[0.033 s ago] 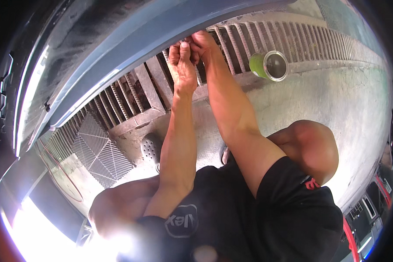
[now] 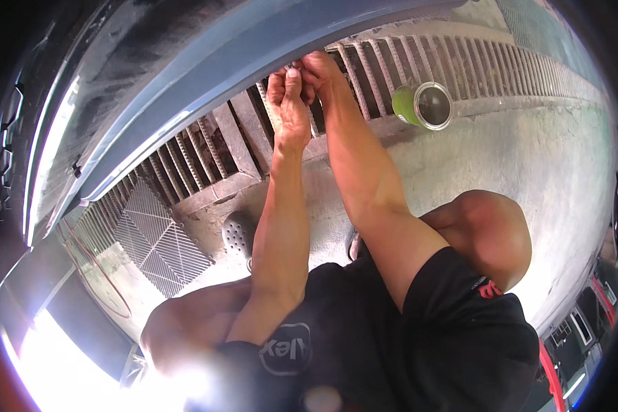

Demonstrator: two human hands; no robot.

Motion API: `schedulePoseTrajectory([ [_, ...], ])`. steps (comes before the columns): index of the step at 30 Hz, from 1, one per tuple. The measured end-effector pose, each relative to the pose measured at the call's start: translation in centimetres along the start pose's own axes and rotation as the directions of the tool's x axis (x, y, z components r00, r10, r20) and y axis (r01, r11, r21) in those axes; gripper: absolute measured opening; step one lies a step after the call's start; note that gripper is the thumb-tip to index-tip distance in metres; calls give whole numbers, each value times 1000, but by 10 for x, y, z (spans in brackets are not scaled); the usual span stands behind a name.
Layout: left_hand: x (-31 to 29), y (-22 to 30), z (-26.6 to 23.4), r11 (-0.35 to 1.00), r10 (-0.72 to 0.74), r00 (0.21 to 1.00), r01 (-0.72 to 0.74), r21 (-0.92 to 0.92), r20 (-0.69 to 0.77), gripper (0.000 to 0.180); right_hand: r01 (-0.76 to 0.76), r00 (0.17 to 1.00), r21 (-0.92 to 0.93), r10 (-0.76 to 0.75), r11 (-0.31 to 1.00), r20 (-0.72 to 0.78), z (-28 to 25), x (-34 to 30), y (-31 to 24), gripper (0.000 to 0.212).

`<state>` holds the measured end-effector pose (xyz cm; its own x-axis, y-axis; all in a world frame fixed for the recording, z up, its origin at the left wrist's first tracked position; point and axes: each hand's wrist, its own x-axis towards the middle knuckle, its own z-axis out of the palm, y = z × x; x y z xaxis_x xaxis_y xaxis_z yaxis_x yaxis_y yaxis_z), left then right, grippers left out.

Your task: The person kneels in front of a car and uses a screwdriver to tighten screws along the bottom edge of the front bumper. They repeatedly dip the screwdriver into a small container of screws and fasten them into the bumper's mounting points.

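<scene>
Both my hands meet at the lower edge of a blue-grey car body panel [image 2: 206, 79], above the floor grating. My left hand [image 2: 288, 110] is closed, its thumb pressed against curled fingers. Right beside it, my right hand [image 2: 321, 74] is bent in at the wrist, with its fingers curled against the left ones. A small dark bit shows between the fingertips, too small to name. The panel's edge and the hands themselves hide part of the right fingers.
A green can [image 2: 406, 104] with a round metal rim stands by the ribbed-bar floor grating [image 2: 419, 62], right of my hands. Grey slatted floor tiles [image 2: 161, 237] lie left, near a thin red hose [image 2: 110, 285]. My perforated grey shoe [image 2: 237, 232] rests on the concrete floor [image 2: 529, 151].
</scene>
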<state>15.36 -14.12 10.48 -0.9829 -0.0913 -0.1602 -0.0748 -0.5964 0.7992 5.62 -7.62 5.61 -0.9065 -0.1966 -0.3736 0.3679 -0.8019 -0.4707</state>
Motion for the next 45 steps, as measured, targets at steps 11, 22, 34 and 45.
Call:
schedulePoseTrajectory([
  [11,2,13,8,999,-47,992,46,-9,-114,11,-64,992,-69,71,996,104,10,-11,-16,28],
  [22,21,16,-11,948,-22,996,-5,-319,-81,8,49,952,129,-85,991,294,2,-3,-27,37],
  [34,39,25,-49,927,-87,993,108,-360,74,17,143,955,122,-169,982,243,28,-23,-37,36],
  [45,72,15,-55,914,-102,994,76,-399,-43,26,145,962,107,-166,984,217,-3,-6,-31,38],
])
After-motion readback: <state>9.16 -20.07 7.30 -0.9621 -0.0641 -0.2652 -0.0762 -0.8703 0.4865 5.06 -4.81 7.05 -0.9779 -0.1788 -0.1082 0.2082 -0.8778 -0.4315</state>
